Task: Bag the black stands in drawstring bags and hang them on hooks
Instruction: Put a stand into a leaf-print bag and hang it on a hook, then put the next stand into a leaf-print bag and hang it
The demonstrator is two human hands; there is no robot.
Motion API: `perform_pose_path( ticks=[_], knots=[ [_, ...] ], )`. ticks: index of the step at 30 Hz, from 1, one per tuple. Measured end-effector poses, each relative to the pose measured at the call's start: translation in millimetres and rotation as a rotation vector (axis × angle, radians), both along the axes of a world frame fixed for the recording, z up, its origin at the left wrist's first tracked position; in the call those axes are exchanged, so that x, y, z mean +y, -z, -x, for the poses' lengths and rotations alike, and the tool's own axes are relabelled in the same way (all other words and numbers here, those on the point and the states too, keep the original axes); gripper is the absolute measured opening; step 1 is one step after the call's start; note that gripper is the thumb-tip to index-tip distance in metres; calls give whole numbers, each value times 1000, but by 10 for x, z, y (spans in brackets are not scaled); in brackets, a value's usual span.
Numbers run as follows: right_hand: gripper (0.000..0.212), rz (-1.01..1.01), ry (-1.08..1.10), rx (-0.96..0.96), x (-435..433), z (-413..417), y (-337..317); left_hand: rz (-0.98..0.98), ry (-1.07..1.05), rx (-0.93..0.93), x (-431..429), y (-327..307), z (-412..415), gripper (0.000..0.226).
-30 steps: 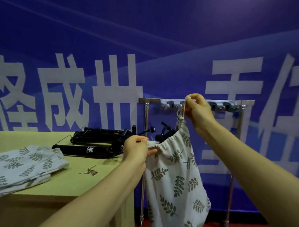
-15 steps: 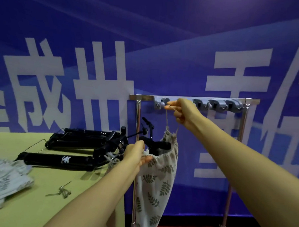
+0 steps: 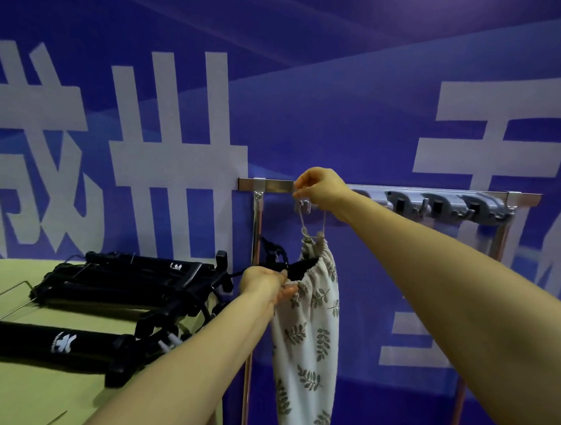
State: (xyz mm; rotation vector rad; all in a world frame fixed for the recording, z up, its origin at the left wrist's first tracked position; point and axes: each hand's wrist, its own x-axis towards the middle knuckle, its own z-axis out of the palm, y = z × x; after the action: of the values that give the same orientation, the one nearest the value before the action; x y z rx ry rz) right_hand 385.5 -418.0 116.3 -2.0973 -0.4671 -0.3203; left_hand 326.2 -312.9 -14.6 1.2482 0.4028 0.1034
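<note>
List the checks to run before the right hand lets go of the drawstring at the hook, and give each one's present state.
1. Grip: right hand pinches the drawstring: ok.
2. Loop seated over the leftmost hook: cannot tell, the hand partly covers it.
3. Support: left hand pinches the bag at its mouth: ok.
4. Mouth drawn shut: not ok, a black stand pokes out.
5. The three hooks further right carry nothing: ok.

leaf-print drawstring bag [image 3: 312,326] hangs upright; black stands [image 3: 118,288] lie on table.
</note>
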Motion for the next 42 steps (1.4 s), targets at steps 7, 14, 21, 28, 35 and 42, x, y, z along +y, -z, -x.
perform_pose_path(
  ticks=[7, 14, 21, 28, 35, 42],
  knots=[
    [26, -8, 181, -87, -54, -397, 227, -114, -35, 12, 77, 259, -332, 22],
    [8, -148, 158, -1, -88, -368, 615, -77, -3, 36, 81, 572, -221, 18],
    [30, -44, 232, -128, 100, 162, 609, -52, 69, 41, 69, 288, 241, 30],
    [32, -66, 17, -213, 739, 1069, 406, -141, -75, -126, 615, -247, 1047, 32],
    [30, 62, -245, -225, 1657, 1998, 417, -387, -305, -196, 1689, -342, 2062, 33],
    [37, 236, -485, -27, 2387, 2552, 741, -738, -496, -40, 2528, -150, 2580, 27]
  ],
)
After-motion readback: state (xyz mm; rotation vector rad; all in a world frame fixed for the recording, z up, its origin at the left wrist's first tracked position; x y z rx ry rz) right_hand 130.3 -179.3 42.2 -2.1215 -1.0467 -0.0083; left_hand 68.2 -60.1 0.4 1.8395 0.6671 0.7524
